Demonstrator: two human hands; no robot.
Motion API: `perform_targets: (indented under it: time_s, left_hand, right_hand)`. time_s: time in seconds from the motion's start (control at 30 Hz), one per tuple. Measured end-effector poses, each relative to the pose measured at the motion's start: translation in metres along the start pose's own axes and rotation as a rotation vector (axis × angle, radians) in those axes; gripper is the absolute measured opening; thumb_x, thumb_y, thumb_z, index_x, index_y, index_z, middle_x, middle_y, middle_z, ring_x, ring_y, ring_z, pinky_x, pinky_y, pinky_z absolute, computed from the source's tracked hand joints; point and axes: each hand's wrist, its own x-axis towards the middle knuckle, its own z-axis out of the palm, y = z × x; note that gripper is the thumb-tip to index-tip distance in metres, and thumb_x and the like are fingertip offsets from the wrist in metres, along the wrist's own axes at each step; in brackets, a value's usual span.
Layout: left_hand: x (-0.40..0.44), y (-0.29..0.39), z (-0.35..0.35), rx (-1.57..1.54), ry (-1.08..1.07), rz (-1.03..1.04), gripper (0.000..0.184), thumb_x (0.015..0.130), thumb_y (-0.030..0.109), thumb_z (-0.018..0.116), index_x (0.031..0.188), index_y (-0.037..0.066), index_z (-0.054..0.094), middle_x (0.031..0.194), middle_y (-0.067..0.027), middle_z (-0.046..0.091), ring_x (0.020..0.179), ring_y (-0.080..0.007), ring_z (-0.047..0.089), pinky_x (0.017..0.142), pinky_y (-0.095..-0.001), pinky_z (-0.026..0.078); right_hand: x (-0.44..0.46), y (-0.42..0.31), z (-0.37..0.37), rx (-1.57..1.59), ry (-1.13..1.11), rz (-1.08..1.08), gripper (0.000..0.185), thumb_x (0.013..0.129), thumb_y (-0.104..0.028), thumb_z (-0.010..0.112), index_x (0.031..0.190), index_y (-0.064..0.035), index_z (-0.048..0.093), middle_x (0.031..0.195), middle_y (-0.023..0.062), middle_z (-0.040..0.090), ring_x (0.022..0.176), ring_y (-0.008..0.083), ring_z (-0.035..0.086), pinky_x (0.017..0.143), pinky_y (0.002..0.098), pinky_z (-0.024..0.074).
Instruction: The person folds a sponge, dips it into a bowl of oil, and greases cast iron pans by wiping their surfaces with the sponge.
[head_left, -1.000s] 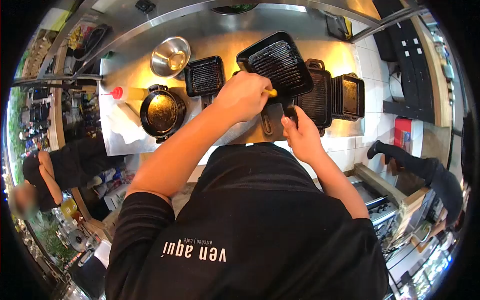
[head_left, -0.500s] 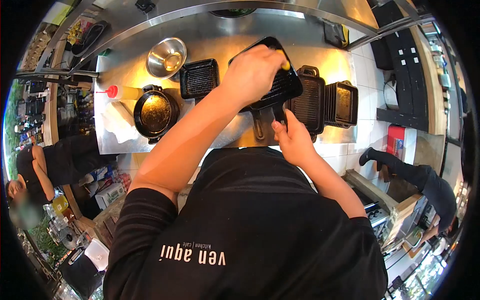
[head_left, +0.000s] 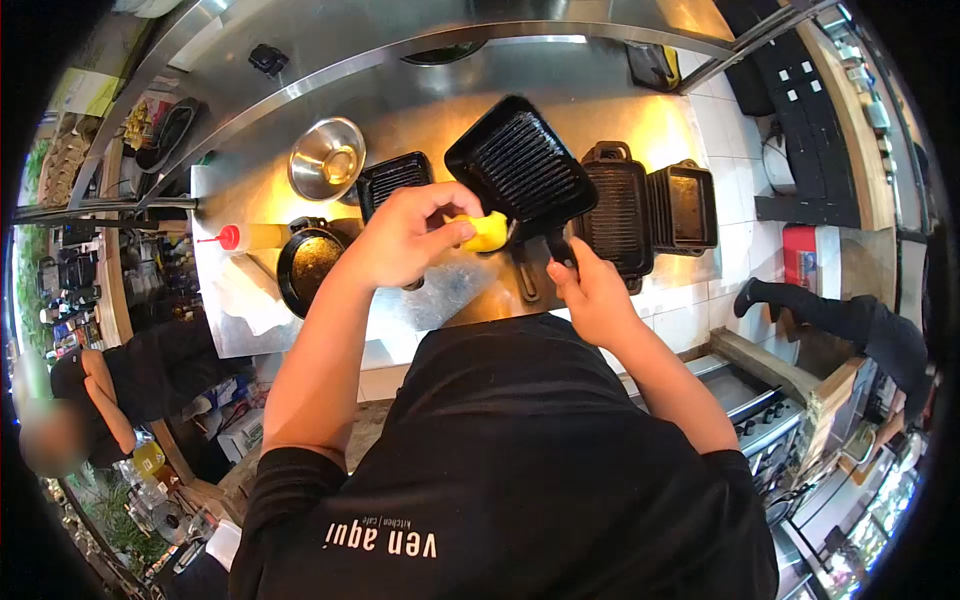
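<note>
My left hand [head_left: 415, 235] is closed on a crumpled yellow cloth [head_left: 487, 232], beside the near left edge of a square black grill pan [head_left: 525, 165]. The fingers of my right hand [head_left: 592, 290] are wrapped round this pan's handle. The ridged inside of the pan faces up, and another dark handle [head_left: 526, 275] shows below it. A smaller grill pan [head_left: 395, 180] lies behind my left hand, partly hidden.
On the steel table [head_left: 400, 320] are a metal bowl [head_left: 327, 160], a red-tipped bottle [head_left: 250, 237], a white cloth [head_left: 250, 295], round pans [head_left: 310, 268], a long grill pan [head_left: 615, 215] and stacked rectangular pans [head_left: 690, 205]. One person stands at far left, another at far right.
My left hand has moved from over the grill pan back toward me and to the left, with the yellow cloth now more visible. My right hand still holds the handle.
</note>
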Motion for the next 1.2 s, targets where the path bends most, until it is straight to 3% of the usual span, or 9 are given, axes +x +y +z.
perform_targets:
  time_s: [0.17, 0.5, 0.6, 0.7, 0.87, 1.0, 1.03, 1.13, 1.2]
  left_hand:
    - [-0.030, -0.010, -0.024, 0.014, 0.182, -0.180, 0.011, 0.104, 0.001, 0.066, 0.115, 0.002, 0.066, 0.096, -0.0028, 0.070, 0.081, -0.0085, 0.068, 0.073, -0.0254, 0.056]
    - [0.017, 0.022, -0.002, 0.001, 0.556, 0.125, 0.012, 0.098, 0.004, 0.071, 0.109, 0.002, 0.074, 0.084, -0.0040, 0.074, 0.074, -0.0091, 0.068, 0.068, -0.0275, 0.055]
    - [0.009, 0.024, 0.005, 0.286, 0.388, 0.329, 0.015, 0.093, 0.003, 0.075, 0.108, 0.003, 0.074, 0.087, -0.0176, 0.076, 0.074, -0.0258, 0.075, 0.068, -0.0352, 0.057]
    - [0.004, 0.015, -0.017, 0.394, 0.222, 0.340, 0.014, 0.093, 0.003, 0.075, 0.107, 0.003, 0.074, 0.087, -0.0178, 0.075, 0.075, -0.0290, 0.075, 0.069, -0.0355, 0.057]
    - [0.007, 0.019, -0.005, -0.010, 0.424, 0.110, 0.009, 0.099, 0.002, 0.073, 0.108, 0.002, 0.075, 0.096, -0.0050, 0.081, 0.084, -0.0084, 0.073, 0.076, -0.0271, 0.059]
    - [0.019, 0.001, 0.010, 0.270, 0.331, 0.502, 0.018, 0.089, 0.000, 0.075, 0.106, 0.006, 0.076, 0.101, -0.0171, 0.079, 0.092, -0.0353, 0.077, 0.078, -0.0408, 0.062]
    - [0.019, 0.001, 0.005, 0.269, 0.329, 0.501, 0.018, 0.089, 0.000, 0.075, 0.106, 0.006, 0.076, 0.101, -0.0171, 0.079, 0.092, -0.0353, 0.077, 0.078, -0.0408, 0.062]
    - [0.015, -0.004, -0.009, 0.888, -0.196, 0.248, 0.012, 0.093, 0.011, 0.073, 0.104, 0.009, 0.075, 0.091, -0.0160, 0.075, 0.087, -0.0388, 0.074, 0.078, -0.0504, 0.059]
    - [0.008, -0.005, -0.014, 0.722, -0.108, 0.283, 0.012, 0.092, 0.010, 0.073, 0.104, 0.008, 0.075, 0.092, -0.0160, 0.075, 0.087, -0.0382, 0.074, 0.078, -0.0493, 0.060]
  right_hand:
    - [0.002, -0.010, 0.009, -0.102, 0.067, -0.061, 0.029, 0.110, -0.024, 0.060, 0.123, 0.0021, 0.058, 0.090, 0.0252, 0.073, 0.087, 0.0489, 0.069, 0.079, 0.0534, 0.0528]
    - [0.007, -0.064, 0.042, -0.071, -0.027, -0.066, 0.039, 0.109, -0.025, 0.061, 0.136, 0.0022, 0.057, 0.094, 0.0295, 0.073, 0.091, 0.0505, 0.070, 0.082, 0.0559, 0.0533]
    - [0.006, -0.062, 0.051, -0.157, 0.028, -0.102, 0.041, 0.108, -0.025, 0.061, 0.138, 0.0027, 0.057, 0.099, 0.0325, 0.073, 0.096, 0.0536, 0.068, 0.085, 0.0588, 0.0522]
    - [0.005, -0.059, 0.049, -0.248, 0.047, -0.125, 0.043, 0.107, -0.024, 0.061, 0.140, 0.0041, 0.057, 0.101, 0.0343, 0.072, 0.098, 0.0560, 0.067, 0.086, 0.0605, 0.0515]
    - [0.006, -0.047, 0.053, -0.224, 0.022, -0.107, 0.043, 0.107, -0.023, 0.062, 0.139, 0.0057, 0.056, 0.098, 0.0347, 0.072, 0.094, 0.0568, 0.066, 0.085, 0.0618, 0.0506]
    - [0.005, -0.051, 0.046, -0.347, 0.119, -0.189, 0.042, 0.107, -0.023, 0.061, 0.139, 0.0052, 0.056, 0.096, 0.0335, 0.072, 0.092, 0.0561, 0.067, 0.083, 0.0617, 0.0507]
    - [0.004, -0.049, 0.042, -0.345, 0.108, -0.185, 0.042, 0.108, -0.023, 0.061, 0.138, 0.0052, 0.055, 0.096, 0.0338, 0.072, 0.092, 0.0560, 0.067, 0.083, 0.0618, 0.0506]
    - [0.004, -0.045, 0.031, -0.348, 0.098, -0.197, 0.041, 0.108, -0.023, 0.061, 0.137, 0.0048, 0.056, 0.096, 0.0340, 0.071, 0.093, 0.0558, 0.066, 0.082, 0.0618, 0.0502]
    - [0.001, -0.043, 0.028, -0.366, 0.163, -0.252, 0.038, 0.108, -0.023, 0.061, 0.135, 0.0041, 0.056, 0.094, 0.0336, 0.071, 0.093, 0.0554, 0.066, 0.082, 0.0617, 0.0497]
